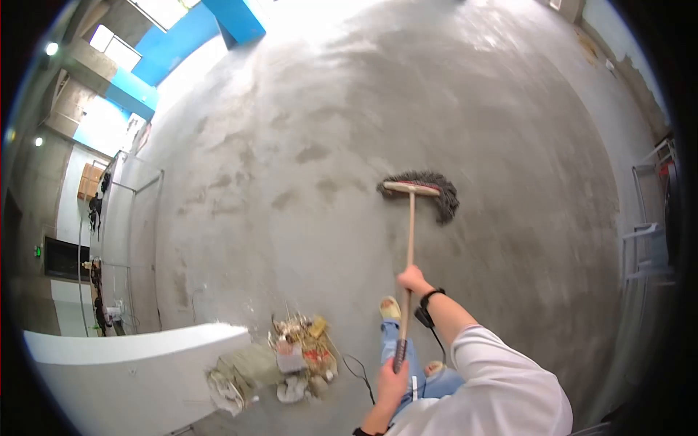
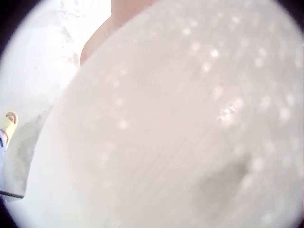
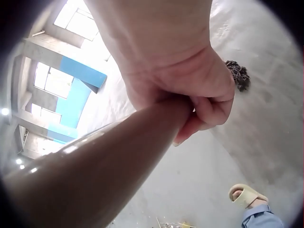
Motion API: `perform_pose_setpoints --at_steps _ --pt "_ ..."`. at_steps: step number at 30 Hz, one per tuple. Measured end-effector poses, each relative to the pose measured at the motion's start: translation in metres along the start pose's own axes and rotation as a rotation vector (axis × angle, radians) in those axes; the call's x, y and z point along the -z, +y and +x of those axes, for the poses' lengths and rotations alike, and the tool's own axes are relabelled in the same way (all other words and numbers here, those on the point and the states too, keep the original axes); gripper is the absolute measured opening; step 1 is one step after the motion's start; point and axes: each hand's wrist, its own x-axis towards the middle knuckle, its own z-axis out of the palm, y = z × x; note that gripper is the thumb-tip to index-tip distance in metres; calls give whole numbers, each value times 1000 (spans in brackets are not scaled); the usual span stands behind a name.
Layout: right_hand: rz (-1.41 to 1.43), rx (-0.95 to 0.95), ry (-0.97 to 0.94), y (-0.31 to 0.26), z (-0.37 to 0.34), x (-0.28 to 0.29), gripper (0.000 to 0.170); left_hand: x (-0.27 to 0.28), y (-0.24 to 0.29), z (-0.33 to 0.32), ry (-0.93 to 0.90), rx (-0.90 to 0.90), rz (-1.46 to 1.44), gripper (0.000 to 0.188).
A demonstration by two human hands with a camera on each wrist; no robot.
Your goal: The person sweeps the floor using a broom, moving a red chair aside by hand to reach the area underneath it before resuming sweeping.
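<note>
A mop with a dark grey string head [image 1: 448, 195] lies spread on the concrete floor, ahead of the person. Its long wooden handle [image 1: 411, 232] runs back toward the body. Partway along the handle, the right hand [image 1: 413, 279] grips it with curled fingers. Lower down, the left hand [image 1: 392, 381] holds the dark grip near the handle's end. In the right wrist view the handle [image 3: 109, 156] passes into the curled right hand [image 3: 190, 80], and a bit of the mop head [image 3: 238, 76] shows beyond. Pale fabric [image 2: 156, 118] fills most of the left wrist view, hiding the left hand's fingers there.
A heap of rubbish [image 1: 309, 349] lies left of the feet, beside a rolled greenish bundle [image 1: 251, 367] and a white curved counter [image 1: 138, 349]. A black cable [image 1: 358, 369] trails near the legs. Metal racks [image 1: 134, 189] line the left; a light-coloured chair [image 1: 646, 247] stands right.
</note>
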Motion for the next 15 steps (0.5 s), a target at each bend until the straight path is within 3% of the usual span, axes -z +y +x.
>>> perform_pose_setpoints --at_steps 1,5,7,8,9,15 --pt "-2 -11 82 -23 15 11 53 -4 -3 23 48 -68 4 29" --pt "-88 -31 243 -56 77 26 51 1 41 97 14 -27 -2 27" --pt "-159 68 88 -70 122 45 51 10 59 126 -65 -16 26 33" --pt "-86 -14 74 -92 109 59 51 17 73 130 -89 30 37 33" --pt "-14 -79 80 -130 100 78 50 22 95 146 -92 43 19 32" --pt "-47 -83 132 -186 166 143 52 5 189 224 -121 45 -22 29"
